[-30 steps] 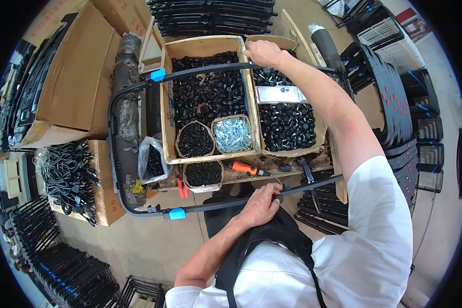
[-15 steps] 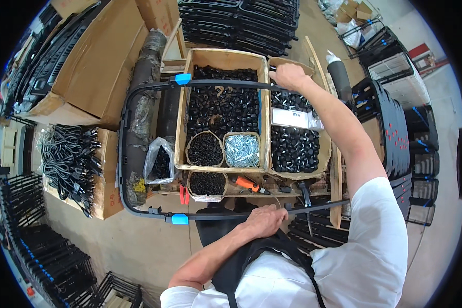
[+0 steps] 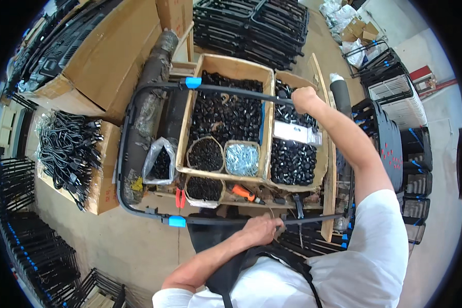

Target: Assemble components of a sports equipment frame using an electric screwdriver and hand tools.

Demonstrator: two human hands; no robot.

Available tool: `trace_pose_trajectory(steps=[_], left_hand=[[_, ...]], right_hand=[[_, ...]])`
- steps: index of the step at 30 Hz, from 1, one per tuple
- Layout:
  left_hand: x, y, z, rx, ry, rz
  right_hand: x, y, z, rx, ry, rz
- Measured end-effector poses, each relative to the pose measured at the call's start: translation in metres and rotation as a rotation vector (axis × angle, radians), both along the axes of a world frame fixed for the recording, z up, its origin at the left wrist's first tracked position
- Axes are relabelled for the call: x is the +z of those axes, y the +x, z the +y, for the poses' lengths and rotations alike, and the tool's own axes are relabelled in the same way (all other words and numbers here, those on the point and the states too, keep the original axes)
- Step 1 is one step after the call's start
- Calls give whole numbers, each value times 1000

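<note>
Left hand (image 3: pixel 262 230): fingers are grasping the near bar of the black frame (image 3: pixel 244 93), just in front of the apron. Right hand (image 3: pixel 305 99) is reaching to the far bar; its fingers are folding out of sight, so cannot tell whether they're clenching the bar. Frame is lying flat across the boxes, its left end jutting past them; hands at near and far bars are probably keeping it steady. Blue clips (image 3: pixel 193 82) are sitting on both long bars. Beneath, the wooden box (image 3: pixel 236 66) is holding black parts and a tub of silver screws (image 3: pixel 242 158); the carton (image 3: pixel 321 164) beside it is holding black caps (image 3: pixel 292 163). Small parts are likely sitting inside the frame's outline for easy picking. Orange tool (image 3: pixel 245 193) is lying nearer the body; cables (image 3: pixel 69 154) are spilling over a box at left. Versus half a second ago: right hand is sitting farther right of the wooden box, left hand is keeping its place on the near bar, and the whole view is shifting slightly.
</note>
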State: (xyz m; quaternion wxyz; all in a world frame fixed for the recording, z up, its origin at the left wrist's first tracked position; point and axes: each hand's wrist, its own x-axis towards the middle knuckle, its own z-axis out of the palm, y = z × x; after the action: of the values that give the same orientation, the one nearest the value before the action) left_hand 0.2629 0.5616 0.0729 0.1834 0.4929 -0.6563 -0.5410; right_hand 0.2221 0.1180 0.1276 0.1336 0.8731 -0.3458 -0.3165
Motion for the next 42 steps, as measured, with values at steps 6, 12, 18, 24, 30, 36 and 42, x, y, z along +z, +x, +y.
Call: trace_pose_trajectory(steps=[6, 12, 18, 24, 30, 36, 42], left_hand=[[6, -10, -6, -22, 63, -40], [-3, -12, 2, 39, -28, -67], [-4, 1, 1, 26, 120, -19], [-12, -16, 6, -23, 199, 36], [-11, -19, 3, -12, 63, -93], [-15, -14, 4, 146, -24, -54], [1, -6, -1, -77, 101, -167]], right_hand=[[-16, 3, -6, 1, -104, -277], [-9, 12, -14, -18, -154, -115], [1, 23, 2, -13, -67, -232], [-18, 11, -4, -8, -103, -269], [-15, 14, -1, -79, -83, -131], [-5, 21, -3, -3, -166, -355], [-33, 10, -13, 73, -124, -233]])
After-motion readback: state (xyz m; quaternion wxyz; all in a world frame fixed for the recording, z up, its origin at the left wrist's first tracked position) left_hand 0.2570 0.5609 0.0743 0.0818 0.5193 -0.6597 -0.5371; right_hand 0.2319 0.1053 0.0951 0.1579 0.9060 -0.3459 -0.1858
